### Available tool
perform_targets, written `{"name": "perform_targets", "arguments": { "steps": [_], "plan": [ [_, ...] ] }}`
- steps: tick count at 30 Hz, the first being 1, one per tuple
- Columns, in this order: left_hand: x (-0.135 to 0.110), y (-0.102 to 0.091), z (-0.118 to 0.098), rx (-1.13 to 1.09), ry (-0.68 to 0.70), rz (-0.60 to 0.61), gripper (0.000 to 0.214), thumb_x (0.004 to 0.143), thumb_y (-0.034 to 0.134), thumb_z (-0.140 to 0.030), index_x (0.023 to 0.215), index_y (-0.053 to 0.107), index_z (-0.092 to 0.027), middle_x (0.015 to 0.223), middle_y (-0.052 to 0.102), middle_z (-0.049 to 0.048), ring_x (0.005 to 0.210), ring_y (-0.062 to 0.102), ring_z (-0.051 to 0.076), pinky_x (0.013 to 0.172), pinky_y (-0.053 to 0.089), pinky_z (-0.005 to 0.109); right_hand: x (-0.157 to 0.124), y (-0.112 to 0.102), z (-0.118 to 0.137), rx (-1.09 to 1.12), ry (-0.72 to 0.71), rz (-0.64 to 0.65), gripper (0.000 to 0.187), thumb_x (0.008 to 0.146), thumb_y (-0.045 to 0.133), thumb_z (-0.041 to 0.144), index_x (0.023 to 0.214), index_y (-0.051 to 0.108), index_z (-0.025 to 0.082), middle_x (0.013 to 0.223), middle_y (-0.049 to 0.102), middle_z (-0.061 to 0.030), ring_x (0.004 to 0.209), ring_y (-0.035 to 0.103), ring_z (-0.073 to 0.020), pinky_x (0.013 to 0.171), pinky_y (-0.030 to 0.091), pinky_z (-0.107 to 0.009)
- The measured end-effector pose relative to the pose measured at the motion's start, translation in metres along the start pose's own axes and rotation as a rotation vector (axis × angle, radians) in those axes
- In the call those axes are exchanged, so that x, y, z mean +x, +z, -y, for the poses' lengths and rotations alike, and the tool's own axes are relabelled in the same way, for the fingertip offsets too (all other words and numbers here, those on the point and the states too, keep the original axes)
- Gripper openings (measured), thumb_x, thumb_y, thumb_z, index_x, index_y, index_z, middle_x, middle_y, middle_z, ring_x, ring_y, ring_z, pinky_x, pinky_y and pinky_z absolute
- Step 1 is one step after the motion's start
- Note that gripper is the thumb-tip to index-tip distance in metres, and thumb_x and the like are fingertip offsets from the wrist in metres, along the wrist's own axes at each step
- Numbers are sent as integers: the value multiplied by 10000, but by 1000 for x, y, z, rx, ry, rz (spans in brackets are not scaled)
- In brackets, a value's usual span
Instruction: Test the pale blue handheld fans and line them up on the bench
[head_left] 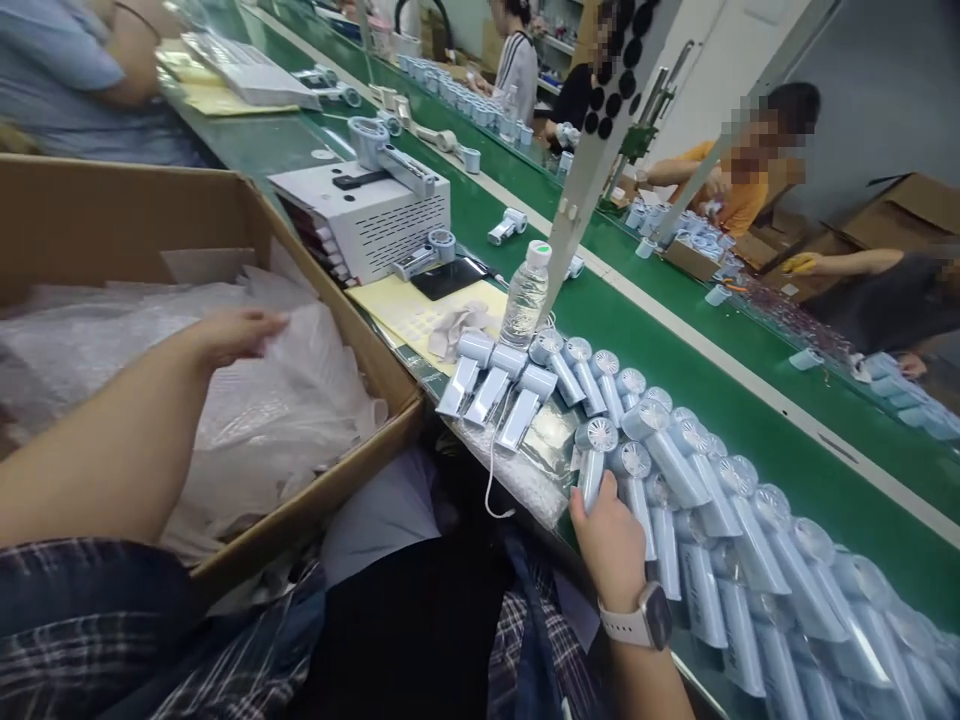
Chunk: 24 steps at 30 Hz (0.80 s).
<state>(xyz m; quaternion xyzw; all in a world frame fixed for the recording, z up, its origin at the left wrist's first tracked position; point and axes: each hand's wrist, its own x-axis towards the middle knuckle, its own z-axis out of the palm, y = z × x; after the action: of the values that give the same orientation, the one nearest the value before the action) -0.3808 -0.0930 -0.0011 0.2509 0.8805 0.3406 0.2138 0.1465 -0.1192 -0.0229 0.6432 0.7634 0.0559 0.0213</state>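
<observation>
My left hand (244, 335) is inside a cardboard box (330, 290), its fingers closed on the edge of a clear plastic bag (304, 345) among many loose ones. On the right, my right hand (611, 525), with a watch on the wrist, grips the handle of a light-blue handheld fan (598, 440), its round head up. Beside it, rows of similar fans (739, 500) are stacked along the bench edge. Three more fans (491, 390) lie to the left on bubble wrap (517, 475), near a white cord (491, 485).
A water bottle (525, 295) stands behind the fans by a metal post (581, 170). Farther left are a white vented box (397, 215) and a dark phone (450, 278). A green conveyor (675, 345) runs diagonally past, with several people working beyond it and one at upper left.
</observation>
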Motion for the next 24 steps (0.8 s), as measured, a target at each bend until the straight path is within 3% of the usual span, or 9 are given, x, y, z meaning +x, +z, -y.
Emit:
{"name": "perform_targets", "arguments": {
  "steps": [3, 5, 8, 10, 12, 16, 20, 22, 24],
  "plan": [
    [-39, 5, -44, -172, 117, -126, 322, 975, 405, -432, 765, 312, -207, 661, 306, -62, 578, 357, 81, 559, 348, 169, 3, 8, 1, 46, -17, -1, 412, 1025, 456, 371, 1261, 540, 43, 650, 679, -92, 573, 713, -262, 478, 374, -296],
    [-84, 31, -71, -270, 304, -52, 207, 956, 454, -326, 827, 356, -197, 714, 357, -55, 617, 399, 70, 602, 374, 169, 5, 11, 0, 103, -37, -27, 450, 1006, 467, 430, 1243, 548, 55, 646, 673, -107, 563, 705, -284, 470, 371, -309],
    [-165, 95, -100, -303, 540, 352, 218, 796, 689, -263, 870, 499, -186, 775, 563, -27, 681, 562, 108, 651, 485, 226, 6, 9, -3, 263, -12, 6, 457, 967, 514, 440, 1232, 565, 72, 652, 664, -104, 550, 688, -289, 485, 391, -322],
    [-211, 140, -111, -269, 699, 765, 244, 830, 673, -266, 1020, 533, -203, 800, 611, -16, 678, 605, 137, 647, 506, 256, 0, 5, -6, 468, 22, 47, 391, 965, 494, 399, 1205, 588, 105, 677, 665, -91, 565, 684, -273, 515, 434, -325],
    [-243, 178, -117, -94, 770, 892, 228, 858, 664, -269, 1037, 536, -213, 757, 622, -19, 669, 625, 162, 659, 500, 273, -10, 4, -11, 696, 56, 74, 387, 994, 431, 413, 1207, 592, 133, 737, 688, -83, 571, 678, -247, 538, 487, -326],
    [-263, 220, -117, 152, 837, 872, 140, 850, 648, -219, 798, 518, -211, 721, 623, 38, 772, 655, 248, 741, 482, 337, -39, 14, -25, 1018, 142, -13, 570, 1024, 390, 513, 1419, 489, 113, 963, 748, -136, 693, 719, -247, 613, 573, -350],
    [-257, 227, -111, 152, 861, 972, 133, 799, 656, -182, 892, 565, -211, 751, 631, 37, 767, 639, 238, 751, 483, 329, -51, 27, -34, 1011, 75, -123, 611, 1006, 454, 505, 1495, 465, 139, 1331, 674, -189, 1195, 673, -312, 929, 580, -444],
    [-255, 226, -108, -62, 703, 1053, 199, 839, 619, -228, 1029, 560, -222, 774, 615, 10, 677, 588, 181, 674, 474, 285, -47, 29, -34, 993, 27, -123, 584, 999, 467, 499, 1471, 506, 157, 1442, 615, -171, 1322, 603, -308, 1044, 531, -463],
    [-254, 224, -105, -368, 432, 1078, 219, 898, 547, -299, 1104, 507, -238, 753, 552, -21, 574, 498, 133, 582, 432, 249, -40, 28, -31, 981, -8, -104, 556, 995, 462, 484, 1443, 545, 165, 1450, 619, -157, 1324, 607, -300, 1064, 523, -451]
  ]
}}
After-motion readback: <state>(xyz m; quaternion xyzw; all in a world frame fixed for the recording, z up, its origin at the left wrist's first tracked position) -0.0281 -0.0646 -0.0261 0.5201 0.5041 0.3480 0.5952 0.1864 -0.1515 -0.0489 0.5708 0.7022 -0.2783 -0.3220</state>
